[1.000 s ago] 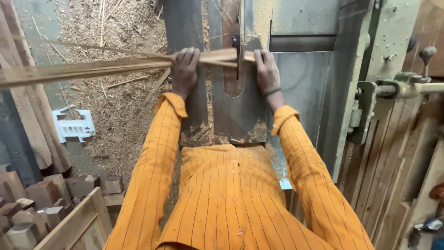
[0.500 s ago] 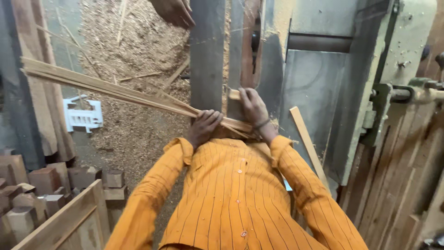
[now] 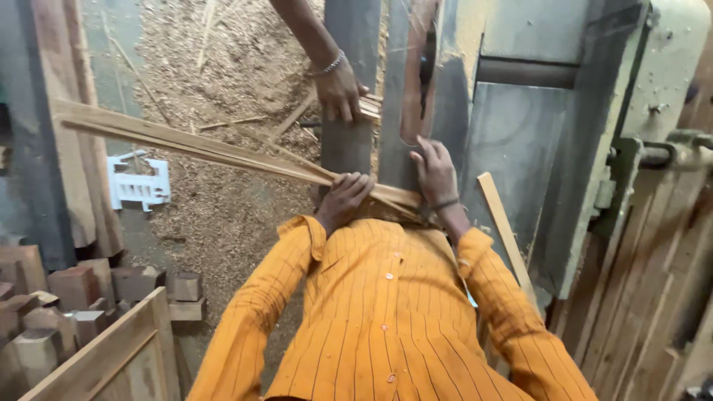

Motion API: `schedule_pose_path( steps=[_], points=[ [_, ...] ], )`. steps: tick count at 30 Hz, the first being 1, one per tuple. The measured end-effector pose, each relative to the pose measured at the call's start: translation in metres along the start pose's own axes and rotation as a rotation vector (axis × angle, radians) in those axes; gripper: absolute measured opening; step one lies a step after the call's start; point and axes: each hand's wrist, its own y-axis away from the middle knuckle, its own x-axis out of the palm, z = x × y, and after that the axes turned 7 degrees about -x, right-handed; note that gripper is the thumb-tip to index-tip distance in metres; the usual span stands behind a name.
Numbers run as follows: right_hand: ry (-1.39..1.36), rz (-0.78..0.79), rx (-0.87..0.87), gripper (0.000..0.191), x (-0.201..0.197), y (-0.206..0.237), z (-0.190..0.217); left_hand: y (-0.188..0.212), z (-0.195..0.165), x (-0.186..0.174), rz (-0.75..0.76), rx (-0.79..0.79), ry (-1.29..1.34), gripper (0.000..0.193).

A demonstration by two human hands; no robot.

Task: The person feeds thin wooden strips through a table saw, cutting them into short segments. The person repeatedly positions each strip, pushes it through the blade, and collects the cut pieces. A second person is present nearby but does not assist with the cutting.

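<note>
Strips of thin wood, held as one bundle [image 3: 223, 152], lie with the long axis from 10 o'clock down to 4 o'clock across the view. The far end fans out loose over the sawdust floor [image 3: 223, 215]; the near end is gathered just in front of the orange shirt. The left hand [image 3: 347, 194] is curled over the bundle near this end, fingers pressed down on the top strips. The right hand [image 3: 434, 174] sits at the very end of the bundle, at 3 o'clock from the left one, palm on the strips and fingers pointing up toward 12 o'clock on the grey saw table [image 3: 512, 134]. So both hands are at the same end, and nearly all the length lies to 10 o'clock from the grip.

Another person's hand [image 3: 340, 93] comes from 12 o'clock and closes on a second, shorter bundle of strips [image 3: 370, 108].

At 8 o'clock an open wooden crate [image 3: 111, 349] stands beside many wood blocks [image 3: 74, 286]; what is inside the crate I cannot tell. A white plastic part [image 3: 139, 186] lies on the sawdust.
</note>
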Motion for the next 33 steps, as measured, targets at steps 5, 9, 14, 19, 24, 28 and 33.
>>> schedule_pose_path(
  steps=[5, 9, 14, 19, 24, 28, 33],
  points=[
    [0.047, 0.087, -0.079, 0.051, -0.031, 0.067, -0.015, -0.041, 0.000, 0.020, -0.025, 0.009, 0.061, 0.050],
    [0.161, 0.069, -0.103, 0.054, -0.026, 0.074, -0.016, -0.066, -0.001, 0.019, 0.033, 0.036, 0.125, 0.056],
    [0.226, 0.041, -0.108, 0.051, -0.020, 0.072, -0.022, -0.074, 0.001, 0.009, 0.032, 0.071, -0.002, 0.060],
    [0.302, 0.029, -0.199, 0.056, -0.019, 0.078, -0.022, -0.069, 0.006, 0.004, 0.083, 0.067, 0.073, 0.067],
    [0.365, -0.011, -0.198, 0.054, -0.010, 0.064, -0.028, -0.073, 0.011, 0.009, 0.025, 0.043, 0.007, 0.054],
    [0.352, -0.030, -0.192, 0.054, -0.004, 0.034, -0.048, -0.097, 0.019, 0.023, -0.051, -0.025, -0.031, 0.047],
    [0.299, -0.078, -0.197, 0.050, -0.006, -0.013, -0.075, -0.134, 0.032, 0.034, -0.088, -0.091, 0.011, 0.049]
  ],
)
